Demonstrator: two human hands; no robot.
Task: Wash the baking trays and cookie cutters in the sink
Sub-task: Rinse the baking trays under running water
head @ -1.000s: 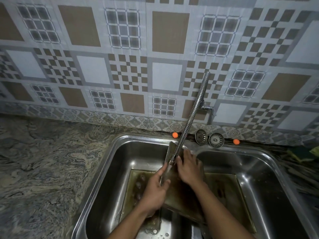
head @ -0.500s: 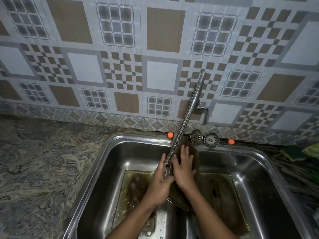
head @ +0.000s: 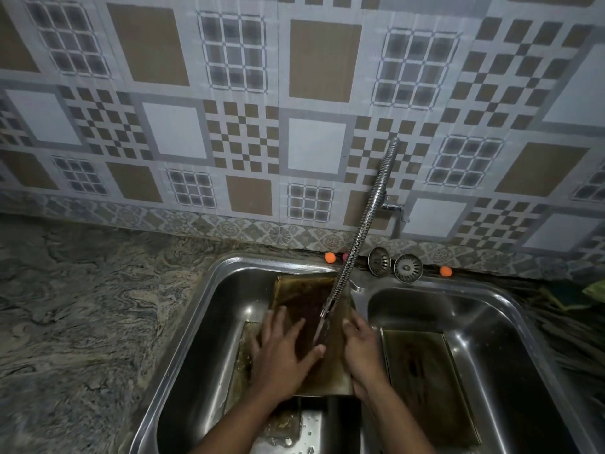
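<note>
A stained brown baking tray (head: 304,298) leans against the back wall of the left sink basin (head: 209,326), under the running flexible tap (head: 360,231). My left hand (head: 283,353) lies flat on the tray's face with the fingers spread. At the tray's right edge my right hand (head: 361,350) grips it. A second tray (head: 237,362) lies on the floor of the left basin, mostly hidden by my left hand. Another stained tray (head: 425,381) lies flat in the right basin (head: 510,339). No cookie cutters are in sight.
Two metal drain strainers (head: 394,267) stand on the ledge behind the sink, with small orange balls (head: 330,257) beside them. A marbled stone counter (head: 82,306) stretches to the left. Green and dark items (head: 582,296) lie at the far right.
The tray, held edge-on between my hands before, is turned face up against the back of the left basin. My left hand has spread flat on it; my right hand moved to its right edge.
</note>
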